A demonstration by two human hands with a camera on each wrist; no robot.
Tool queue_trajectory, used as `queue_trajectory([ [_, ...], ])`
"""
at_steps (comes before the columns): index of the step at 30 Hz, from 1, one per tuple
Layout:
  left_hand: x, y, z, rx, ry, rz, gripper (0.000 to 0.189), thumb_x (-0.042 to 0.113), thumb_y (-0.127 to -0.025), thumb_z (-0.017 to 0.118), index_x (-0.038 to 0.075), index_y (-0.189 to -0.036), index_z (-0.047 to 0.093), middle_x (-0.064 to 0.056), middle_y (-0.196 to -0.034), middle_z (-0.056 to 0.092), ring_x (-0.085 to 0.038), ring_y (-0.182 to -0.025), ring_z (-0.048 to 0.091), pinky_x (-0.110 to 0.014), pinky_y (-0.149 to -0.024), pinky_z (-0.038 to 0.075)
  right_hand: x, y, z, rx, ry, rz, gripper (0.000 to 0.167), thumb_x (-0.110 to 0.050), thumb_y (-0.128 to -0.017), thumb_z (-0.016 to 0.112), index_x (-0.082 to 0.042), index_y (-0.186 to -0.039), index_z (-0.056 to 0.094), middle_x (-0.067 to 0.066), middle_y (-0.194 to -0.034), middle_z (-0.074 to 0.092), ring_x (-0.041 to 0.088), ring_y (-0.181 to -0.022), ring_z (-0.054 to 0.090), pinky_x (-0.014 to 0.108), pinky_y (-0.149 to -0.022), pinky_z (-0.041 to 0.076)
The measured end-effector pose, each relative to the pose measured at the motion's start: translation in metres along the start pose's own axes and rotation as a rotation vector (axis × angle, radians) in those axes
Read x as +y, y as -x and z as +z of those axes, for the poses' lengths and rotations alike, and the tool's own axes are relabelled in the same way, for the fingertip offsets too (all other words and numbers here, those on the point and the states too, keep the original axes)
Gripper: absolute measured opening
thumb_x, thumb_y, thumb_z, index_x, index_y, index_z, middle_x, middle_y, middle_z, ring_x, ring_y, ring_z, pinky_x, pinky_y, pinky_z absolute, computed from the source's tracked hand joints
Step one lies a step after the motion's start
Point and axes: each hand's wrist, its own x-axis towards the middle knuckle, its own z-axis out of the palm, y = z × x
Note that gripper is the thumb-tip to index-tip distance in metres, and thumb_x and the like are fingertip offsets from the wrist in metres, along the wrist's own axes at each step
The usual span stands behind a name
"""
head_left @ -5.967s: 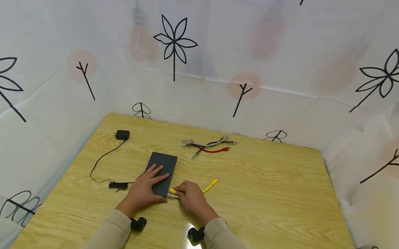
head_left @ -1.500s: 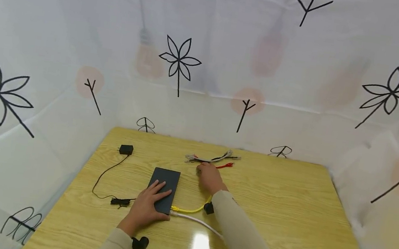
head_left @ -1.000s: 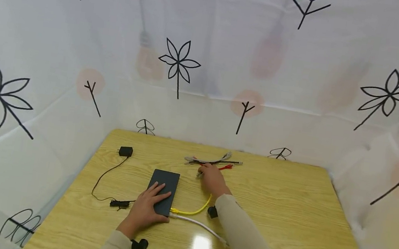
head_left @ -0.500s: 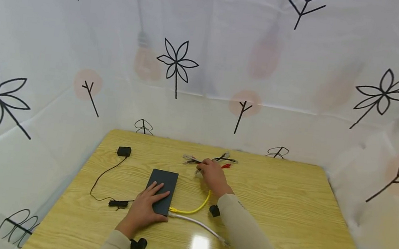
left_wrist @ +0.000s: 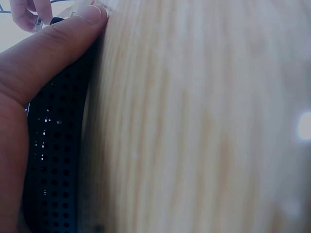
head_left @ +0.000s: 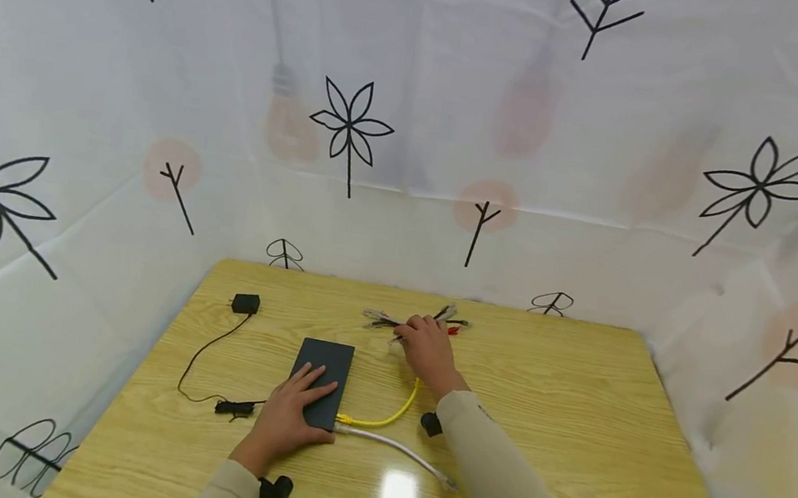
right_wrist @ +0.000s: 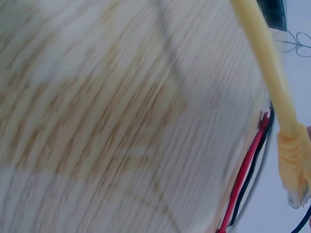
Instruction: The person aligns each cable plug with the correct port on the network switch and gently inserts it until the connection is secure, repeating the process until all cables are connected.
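Observation:
My left hand (head_left: 284, 419) lies on a dark flat network switch (head_left: 327, 357), fingers spread over its top and thumb along its near side. In the left wrist view the thumb (left_wrist: 48, 53) covers part of its perforated side (left_wrist: 56, 160). A yellow network cable (head_left: 376, 423) and a white network cable (head_left: 396, 444) run from the switch's right side. My right hand (head_left: 426, 354) is over a bunch of network cables, fingertips pinching a black one (right_wrist: 302, 221). A clear plug (head_left: 393, 341) shows under the fingers. The yellow cable's free plug (right_wrist: 294, 174) stands near that hand.
A black power adapter (head_left: 245, 304) lies at the back left, its thin cord (head_left: 185, 368) leading to a tied bundle (head_left: 234, 408) beside the switch. Red and black cables (right_wrist: 248, 179) lie in the bunch. White patterned cloth (head_left: 412, 150) rises behind the wooden table (head_left: 558, 421).
Six seconds ago my right hand held the yellow cable at the switch's edge; it has since moved to the cable bunch behind. My left hand has stayed on the switch.

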Motion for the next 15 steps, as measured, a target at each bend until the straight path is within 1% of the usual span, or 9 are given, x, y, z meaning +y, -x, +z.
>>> queue_trajectory([
  [6,-0.0003,0.0000,-0.0002,-0.001,0.005,-0.001,0.087,0.063,-0.064,0.080,0.034,-0.141,0.052,0.004,-0.158,0.033,-0.028,-0.150,0.021,-0.063,-0.112,0.027,0.0000,0.0034,-0.0039,0.042,0.030,-0.006,0.020,-0.020,-0.083,0.077,-0.021,-0.103,0.071,-0.002,-0.096,0.068,0.021,-0.088,0.059,0.041,-0.082,0.046],
  [9,0.0000,-0.0004,-0.0010,-0.003,0.007,-0.003,0.087,0.062,-0.064,0.080,0.034,-0.141,0.052,0.004,-0.158,0.033,-0.028,-0.150,0.020,-0.063,-0.112,0.027,0.0006,0.0044,-0.0036,0.039,0.039,-0.001,0.020,-0.023,-0.082,0.078,-0.020,-0.101,0.071,-0.002,-0.094,0.068,0.021,-0.088,0.058,0.041,-0.082,0.046],
  [12,-0.0005,-0.0008,-0.0007,-0.007,0.005,-0.003,0.087,0.063,-0.064,0.080,0.035,-0.141,0.051,0.004,-0.158,0.032,-0.027,-0.150,0.020,-0.063,-0.112,0.027,0.0013,0.0064,-0.0026,0.000,0.015,0.022,0.017,-0.027,-0.084,0.076,-0.019,-0.099,0.071,-0.001,-0.093,0.066,0.022,-0.090,0.059,0.042,-0.083,0.046],
  [15,-0.0015,-0.0009,0.0003,-0.004,0.003,0.001,0.087,0.064,-0.064,0.079,0.035,-0.141,0.051,0.005,-0.158,0.033,-0.027,-0.150,0.020,-0.064,-0.111,0.027,0.0028,0.0084,-0.0003,-0.080,-0.042,0.066,0.021,-0.033,-0.087,0.072,-0.019,-0.101,0.073,0.000,-0.095,0.068,0.024,-0.093,0.061,0.044,-0.086,0.048],
])
